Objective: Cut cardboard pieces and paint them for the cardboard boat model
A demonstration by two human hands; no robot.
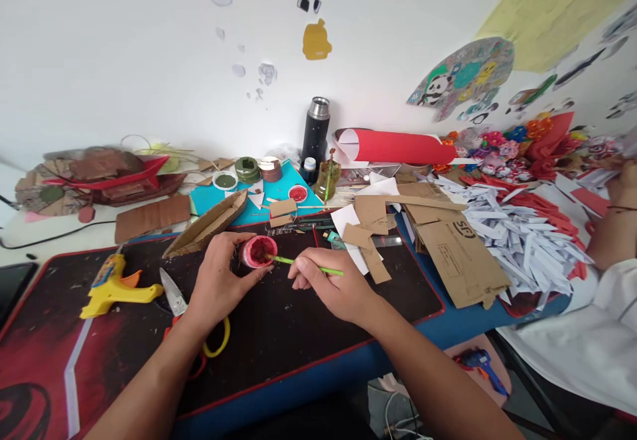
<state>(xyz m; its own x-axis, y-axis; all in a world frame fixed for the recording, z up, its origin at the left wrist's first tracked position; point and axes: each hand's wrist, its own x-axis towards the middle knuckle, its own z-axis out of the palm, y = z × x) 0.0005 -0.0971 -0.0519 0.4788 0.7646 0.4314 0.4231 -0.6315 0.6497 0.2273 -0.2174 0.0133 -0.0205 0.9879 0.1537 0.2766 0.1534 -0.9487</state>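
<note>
From the head camera, the green paintbrush [306,265] lay nearly level, its long axis running left to right along the desk, handle end toward the right and its tip buried in the red paint pot [257,251]. That pot was small and round, tipped on its side so its mouth faced the person, the inside smeared dark red with a pink rim. It sat near the middle of the dark desk mat [308,324], just in front of the cardboard boat [206,225]. The left hand [219,281] came in from the lower left, forearm angled up, fingers and thumb curled round the pot, gripping it. The right hand [331,287] reached in from the lower right, wrist bent left, fingertips pinching the brush handle. Under the left wrist lay yellow-handled scissors [174,294], blades pointing toward the back edge; the yellow glue gun [117,287] rested further left on the mat. Another person's sleeve [587,340] showed at the right edge, beside a heap of white paper strips [522,241].
</note>
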